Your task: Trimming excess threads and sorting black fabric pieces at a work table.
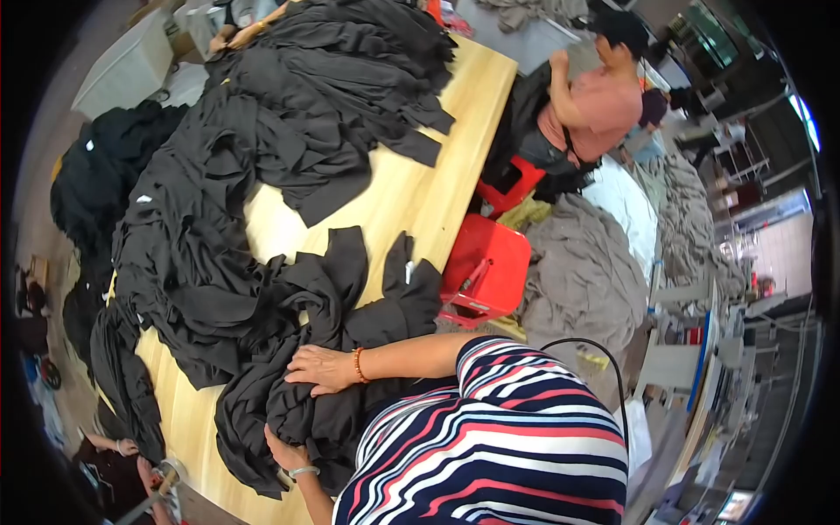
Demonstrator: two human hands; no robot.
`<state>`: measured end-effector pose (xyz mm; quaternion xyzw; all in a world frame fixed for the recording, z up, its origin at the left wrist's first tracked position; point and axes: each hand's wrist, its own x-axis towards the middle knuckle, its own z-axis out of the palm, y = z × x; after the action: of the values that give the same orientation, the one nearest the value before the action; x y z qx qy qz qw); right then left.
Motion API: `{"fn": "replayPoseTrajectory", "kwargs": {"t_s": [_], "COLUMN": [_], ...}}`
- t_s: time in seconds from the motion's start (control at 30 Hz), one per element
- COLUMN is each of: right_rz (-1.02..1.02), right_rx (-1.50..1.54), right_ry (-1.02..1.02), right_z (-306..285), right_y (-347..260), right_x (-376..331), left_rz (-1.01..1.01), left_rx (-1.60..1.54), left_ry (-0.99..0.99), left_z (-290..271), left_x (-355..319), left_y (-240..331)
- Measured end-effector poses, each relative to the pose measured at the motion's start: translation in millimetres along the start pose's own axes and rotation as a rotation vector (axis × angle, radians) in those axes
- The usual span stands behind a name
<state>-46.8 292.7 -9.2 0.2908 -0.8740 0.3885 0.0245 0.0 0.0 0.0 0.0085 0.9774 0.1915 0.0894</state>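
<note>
A bunched black garment [284, 402] lies in front of me at the near end of the wooden table [455, 149]. My right hand [322, 369], with an orange bead bracelet at its wrist, rests palm down on the folds, its fingers spread. Lower down, my left hand [287, 452], wearing a pale bangle, is closed around the bundle's edge; the cloth partly hides its fingers. More black garments [188, 219] are heaped along the table, sleeves hanging over its left side. A small white tag [409, 271] shows on a black piece beside my right arm.
Red plastic stools [486, 267] stand along the table's right side. Past them, a person in a pink shirt [595, 109] sits near a grey-brown cloth pile [582, 262]. At the lower left, another person's hands [129, 446] are visible. A pale bin [127, 66] stands at the upper left.
</note>
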Motion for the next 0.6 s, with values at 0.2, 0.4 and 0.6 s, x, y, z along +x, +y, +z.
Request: {"fn": "replayPoseTrajectory", "kwargs": {"t_s": [0.2, 0.4, 0.6], "right_rz": [0.345, 1.6, 1.815], "right_rx": [-0.557, -0.439, 0.29], "right_ry": [0.8, 1.25, 1.023], "right_z": [-151, -165, -83], "right_y": [-1, 87, 68], "right_x": [-86, -304, -399], "left_rz": [0.066, 0.166, 0.003], "left_rx": [-0.038, -0.063, -0.057], "left_ry": [0.003, -0.028, -0.143], "left_z": [7, 20, 8], "left_x": [-10, 12, 12], "left_y": [7, -25, -38]}}
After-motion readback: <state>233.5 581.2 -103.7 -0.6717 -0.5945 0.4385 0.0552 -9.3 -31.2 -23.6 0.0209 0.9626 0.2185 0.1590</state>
